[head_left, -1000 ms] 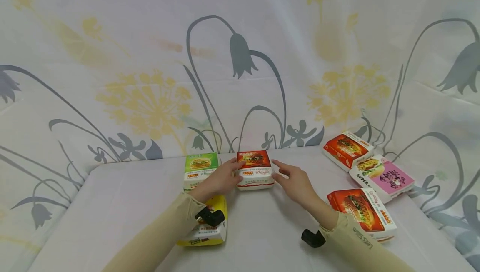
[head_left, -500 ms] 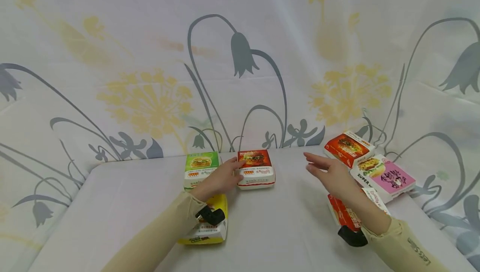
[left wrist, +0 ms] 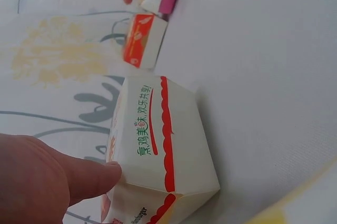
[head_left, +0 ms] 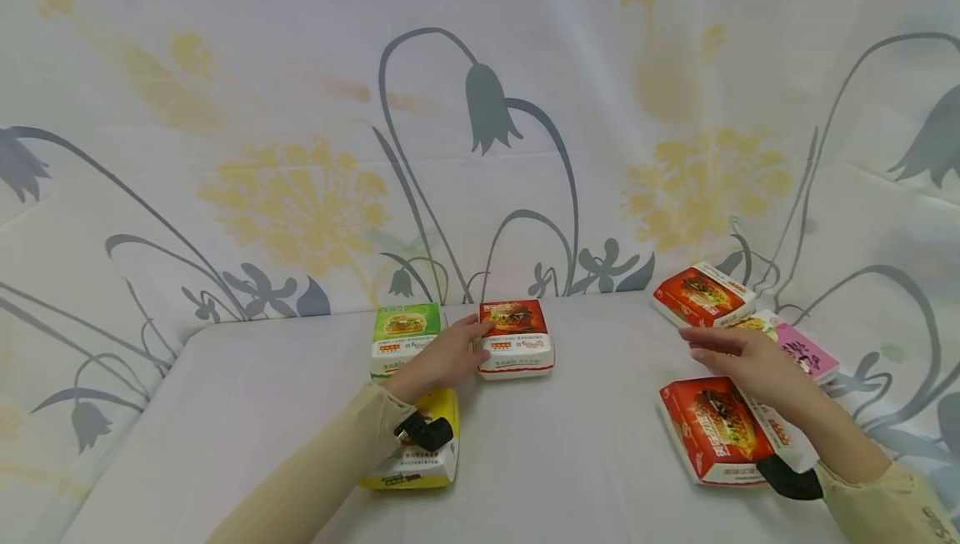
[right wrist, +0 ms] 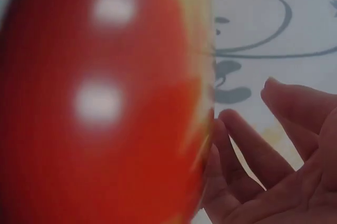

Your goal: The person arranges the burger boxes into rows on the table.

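In the head view my left hand (head_left: pixel 441 359) rests against the left side of a red-and-white burger box (head_left: pixel 517 348). The left wrist view shows the thumb (left wrist: pixel 95 179) touching that box's edge; the other fingers are mostly hidden. My right hand (head_left: pixel 768 373), holding nothing, hovers over the right-hand group, its fingers fairly straight. It partly covers a pink burger box (head_left: pixel 810 351) and sits just beyond a nearer red burger box (head_left: pixel 712 423). A blurred red box face (right wrist: pixel 105 166) fills much of the right wrist view, beside the spread fingers.
Left of the middle box stands a green burger box (head_left: pixel 405 331), partly behind the left hand. A yellow burger box (head_left: pixel 420 471) lies nearer, under the left wrist. Another red burger box (head_left: pixel 701 292) stands at the back right. A flower-printed curtain (head_left: pixel 315 111) borders the white tabletop (head_left: pixel 570 461).
My right hand has left the right side of the middle box and moved right, over the boxes there. The left hand stays at the middle box.
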`<state>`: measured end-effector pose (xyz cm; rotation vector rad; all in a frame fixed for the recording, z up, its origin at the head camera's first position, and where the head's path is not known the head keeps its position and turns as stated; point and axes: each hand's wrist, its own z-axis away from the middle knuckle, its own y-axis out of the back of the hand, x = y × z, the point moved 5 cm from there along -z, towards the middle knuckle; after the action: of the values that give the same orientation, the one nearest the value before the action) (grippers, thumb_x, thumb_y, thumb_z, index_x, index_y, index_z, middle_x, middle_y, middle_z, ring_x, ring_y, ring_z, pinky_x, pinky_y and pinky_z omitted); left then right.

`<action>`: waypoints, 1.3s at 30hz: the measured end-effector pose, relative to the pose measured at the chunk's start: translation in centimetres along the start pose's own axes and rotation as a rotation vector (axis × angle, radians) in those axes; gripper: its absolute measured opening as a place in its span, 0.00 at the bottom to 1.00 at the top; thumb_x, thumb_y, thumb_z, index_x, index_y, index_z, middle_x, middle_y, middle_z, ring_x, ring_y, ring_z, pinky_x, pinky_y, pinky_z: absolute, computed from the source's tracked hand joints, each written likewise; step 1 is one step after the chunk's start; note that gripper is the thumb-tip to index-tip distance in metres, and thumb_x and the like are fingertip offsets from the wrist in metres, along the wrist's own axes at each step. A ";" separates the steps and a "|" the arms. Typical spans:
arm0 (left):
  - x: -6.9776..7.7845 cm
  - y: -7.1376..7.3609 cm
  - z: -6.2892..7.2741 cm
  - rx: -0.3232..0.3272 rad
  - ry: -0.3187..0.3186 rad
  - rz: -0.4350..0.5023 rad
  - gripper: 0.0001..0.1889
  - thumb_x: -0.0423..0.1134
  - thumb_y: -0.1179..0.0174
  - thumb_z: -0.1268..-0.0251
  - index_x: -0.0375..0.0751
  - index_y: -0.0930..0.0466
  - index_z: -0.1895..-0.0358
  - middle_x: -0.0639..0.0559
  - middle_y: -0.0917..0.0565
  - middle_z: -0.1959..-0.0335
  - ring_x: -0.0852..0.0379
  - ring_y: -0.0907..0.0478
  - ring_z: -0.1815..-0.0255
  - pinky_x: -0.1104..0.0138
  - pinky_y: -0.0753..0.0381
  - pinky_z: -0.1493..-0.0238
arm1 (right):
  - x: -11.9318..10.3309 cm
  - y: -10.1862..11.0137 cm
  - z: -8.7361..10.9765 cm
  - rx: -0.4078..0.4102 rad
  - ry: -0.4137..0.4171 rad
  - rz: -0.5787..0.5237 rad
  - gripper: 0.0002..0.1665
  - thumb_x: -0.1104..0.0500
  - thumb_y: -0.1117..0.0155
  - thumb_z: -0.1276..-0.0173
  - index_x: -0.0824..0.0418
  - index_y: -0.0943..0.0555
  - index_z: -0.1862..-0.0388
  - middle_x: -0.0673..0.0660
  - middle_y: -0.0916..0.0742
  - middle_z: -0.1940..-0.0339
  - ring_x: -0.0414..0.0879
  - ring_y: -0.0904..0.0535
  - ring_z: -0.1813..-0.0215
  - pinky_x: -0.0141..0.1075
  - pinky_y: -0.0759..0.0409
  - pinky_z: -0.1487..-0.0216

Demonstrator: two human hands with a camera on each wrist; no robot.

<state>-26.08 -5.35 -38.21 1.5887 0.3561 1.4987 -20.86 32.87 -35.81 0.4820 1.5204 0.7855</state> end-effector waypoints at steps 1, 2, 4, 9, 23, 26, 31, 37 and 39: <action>0.0 0.0 0.0 0.000 0.000 0.000 0.28 0.39 0.45 0.25 0.45 0.36 0.25 0.41 0.44 0.22 0.41 0.47 0.23 0.49 0.45 0.26 | 0.4 0.2 0.1 -0.011 -0.003 0.012 0.29 0.49 0.41 0.24 0.63 0.25 0.31 0.67 0.19 0.38 0.60 0.21 0.41 0.28 0.23 0.53; 0.0 0.0 0.0 0.001 0.002 -0.002 0.28 0.39 0.45 0.25 0.45 0.36 0.25 0.41 0.44 0.22 0.41 0.47 0.23 0.49 0.45 0.26 | 0.8 0.3 0.3 -0.023 -0.009 0.026 0.29 0.49 0.41 0.24 0.63 0.25 0.31 0.68 0.19 0.39 0.60 0.21 0.41 0.30 0.23 0.53; 0.1 0.0 0.0 0.003 0.000 -0.010 0.28 0.39 0.44 0.25 0.45 0.36 0.25 0.41 0.43 0.22 0.41 0.46 0.23 0.49 0.44 0.26 | 1.4 0.7 0.5 -0.034 -0.012 0.064 0.28 0.50 0.39 0.25 0.63 0.24 0.32 0.68 0.19 0.39 0.61 0.22 0.42 0.35 0.23 0.54; 0.0 0.0 0.0 0.005 -0.007 -0.026 0.28 0.39 0.44 0.25 0.45 0.36 0.25 0.40 0.43 0.22 0.41 0.46 0.23 0.49 0.44 0.26 | 2.4 1.3 1.0 -0.084 0.000 0.089 0.28 0.53 0.36 0.27 0.65 0.23 0.34 0.69 0.19 0.39 0.67 0.24 0.40 0.37 0.22 0.54; 0.2 0.1 0.1 -0.001 0.006 -0.019 0.29 0.39 0.44 0.26 0.45 0.36 0.24 0.41 0.43 0.22 0.41 0.46 0.23 0.48 0.45 0.27 | 3.3 0.7 1.8 -0.196 0.006 0.028 0.23 0.56 0.33 0.31 0.64 0.18 0.40 0.62 0.15 0.44 0.35 0.24 0.50 0.31 0.22 0.55; 0.2 0.1 0.1 -0.001 0.004 -0.022 0.29 0.39 0.43 0.26 0.45 0.36 0.24 0.41 0.42 0.22 0.41 0.46 0.23 0.48 0.44 0.27 | 3.5 0.7 1.8 -0.185 -0.018 0.046 0.22 0.55 0.33 0.31 0.62 0.17 0.41 0.62 0.15 0.44 0.47 0.23 0.47 0.35 0.22 0.55; 0.2 0.2 0.1 0.004 -0.009 -0.021 0.29 0.39 0.44 0.26 0.45 0.36 0.24 0.41 0.40 0.23 0.41 0.45 0.23 0.49 0.44 0.27 | 3.9 0.6 1.7 -0.187 -0.045 0.030 0.23 0.55 0.33 0.31 0.64 0.18 0.40 0.64 0.17 0.43 0.57 0.25 0.44 0.42 0.23 0.54; 0.0 0.2 0.1 0.007 -0.015 -0.015 0.29 0.40 0.44 0.26 0.45 0.36 0.24 0.42 0.39 0.24 0.42 0.44 0.24 0.49 0.43 0.27 | 4.1 0.3 1.6 -0.192 -0.042 0.040 0.24 0.55 0.35 0.30 0.64 0.19 0.39 0.65 0.17 0.42 0.56 0.25 0.45 0.42 0.24 0.54; -0.1 0.2 0.1 0.009 -0.011 -0.010 0.29 0.40 0.44 0.26 0.46 0.36 0.24 0.42 0.38 0.24 0.42 0.44 0.24 0.49 0.42 0.27 | 4.1 0.1 1.6 -0.192 -0.052 0.031 0.24 0.55 0.35 0.29 0.64 0.20 0.38 0.66 0.18 0.41 0.57 0.25 0.44 0.42 0.24 0.53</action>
<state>-26.11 -5.56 -38.07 1.5992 0.3647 1.4826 -19.80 36.21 -38.53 0.3808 1.3767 0.9260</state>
